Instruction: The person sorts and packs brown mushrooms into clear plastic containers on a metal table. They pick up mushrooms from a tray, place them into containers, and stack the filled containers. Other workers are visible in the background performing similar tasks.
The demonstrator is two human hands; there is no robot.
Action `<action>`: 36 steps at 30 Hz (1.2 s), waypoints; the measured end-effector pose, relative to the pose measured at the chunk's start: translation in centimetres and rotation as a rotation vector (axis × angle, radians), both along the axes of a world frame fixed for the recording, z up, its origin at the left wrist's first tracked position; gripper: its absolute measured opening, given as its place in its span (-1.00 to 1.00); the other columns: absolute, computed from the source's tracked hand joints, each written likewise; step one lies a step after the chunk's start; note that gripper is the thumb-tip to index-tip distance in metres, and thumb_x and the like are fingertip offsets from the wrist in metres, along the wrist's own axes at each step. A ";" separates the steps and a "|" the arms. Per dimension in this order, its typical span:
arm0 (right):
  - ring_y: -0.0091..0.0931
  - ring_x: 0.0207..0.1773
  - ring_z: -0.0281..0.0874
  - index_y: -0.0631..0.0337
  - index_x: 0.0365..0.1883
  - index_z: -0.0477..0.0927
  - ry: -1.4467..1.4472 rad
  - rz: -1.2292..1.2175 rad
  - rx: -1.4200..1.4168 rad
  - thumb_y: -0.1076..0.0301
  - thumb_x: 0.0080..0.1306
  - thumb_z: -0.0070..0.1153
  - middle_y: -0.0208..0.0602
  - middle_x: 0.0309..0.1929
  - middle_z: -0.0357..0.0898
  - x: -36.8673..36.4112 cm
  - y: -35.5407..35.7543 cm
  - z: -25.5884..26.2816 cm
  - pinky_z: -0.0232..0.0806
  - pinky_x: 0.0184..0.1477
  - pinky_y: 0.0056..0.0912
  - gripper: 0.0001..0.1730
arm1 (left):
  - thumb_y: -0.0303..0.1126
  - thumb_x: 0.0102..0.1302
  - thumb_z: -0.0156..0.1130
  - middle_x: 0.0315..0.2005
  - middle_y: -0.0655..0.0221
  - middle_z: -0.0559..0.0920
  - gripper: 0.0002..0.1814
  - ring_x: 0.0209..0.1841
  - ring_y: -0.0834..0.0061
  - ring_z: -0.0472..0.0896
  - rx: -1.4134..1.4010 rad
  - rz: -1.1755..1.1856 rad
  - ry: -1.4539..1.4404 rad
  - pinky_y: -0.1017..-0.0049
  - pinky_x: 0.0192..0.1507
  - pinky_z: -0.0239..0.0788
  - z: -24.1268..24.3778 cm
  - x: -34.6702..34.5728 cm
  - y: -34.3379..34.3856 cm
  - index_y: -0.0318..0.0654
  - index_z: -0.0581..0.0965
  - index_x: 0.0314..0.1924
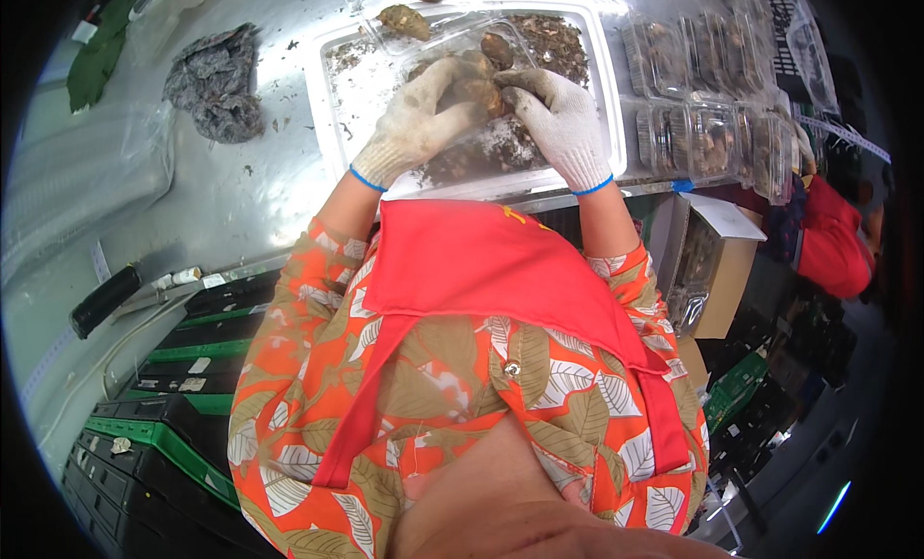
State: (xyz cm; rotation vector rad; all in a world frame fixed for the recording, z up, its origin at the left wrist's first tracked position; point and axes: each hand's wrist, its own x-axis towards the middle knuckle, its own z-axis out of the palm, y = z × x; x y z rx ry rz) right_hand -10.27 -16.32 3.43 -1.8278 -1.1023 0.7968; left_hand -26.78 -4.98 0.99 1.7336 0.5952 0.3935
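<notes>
Both my hands wear off-white knitted gloves with blue cuff edges and meet over a white plastic tray (317, 104). My left hand (433, 111) is closed around a brown root vegetable, perhaps a taro corm (480, 95). The fingertips of my right hand (552, 115) pinch that same corm at its right side. Just beyond my fingers, more corms, one of them reddish brown (497, 50), lie in a clear plastic clamshell box (518, 42). Another corm (404, 22) rests at the box's far left. Dark soil and peelings (552, 46) are scattered in the tray.
Filled clear clamshell boxes (711, 136) stand in stacks at the right. A crumpled grey cloth (216, 82) lies on the metal table (281, 169) at the left. Below are an open cardboard box (722, 284) and stacked black and green crates (166, 443). A person in red (830, 234) is at far right.
</notes>
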 end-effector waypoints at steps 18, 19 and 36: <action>-0.63 -0.14 0.60 0.36 0.06 0.59 0.378 -0.075 0.147 0.43 0.35 0.13 -0.26 -0.12 0.68 0.7 -1.5 0.1 0.46 -0.10 -0.57 -0.67 | -0.23 0.33 0.23 0.01 0.18 0.55 -0.39 -0.04 0.38 0.55 -0.747 -0.111 -0.406 0.32 -0.02 0.48 -4.3 0.8 0.6 -0.39 0.31 0.27; -0.64 -0.15 0.59 0.35 0.05 0.59 0.338 -0.088 0.144 0.42 0.34 0.15 -0.27 -0.14 0.69 0.3 -1.5 0.0 0.45 -0.12 -0.58 -0.67 | -0.22 0.33 0.23 0.00 0.19 0.55 -0.39 -0.06 0.39 0.55 -0.779 -0.120 -0.397 0.32 -0.02 0.48 -4.2 0.8 0.5 -0.38 0.31 0.27; -0.53 -0.17 0.65 0.40 -0.04 0.60 0.241 -0.131 0.080 0.29 0.33 0.13 -0.17 -0.23 0.70 -0.1 -0.7 1.4 0.48 -0.10 -0.50 -0.65 | 0.10 0.51 -0.16 -0.14 0.19 0.63 -0.42 -0.21 0.30 0.55 -1.399 0.180 -0.532 0.19 -0.09 0.40 -6.4 1.7 -0.1 -0.25 0.51 0.13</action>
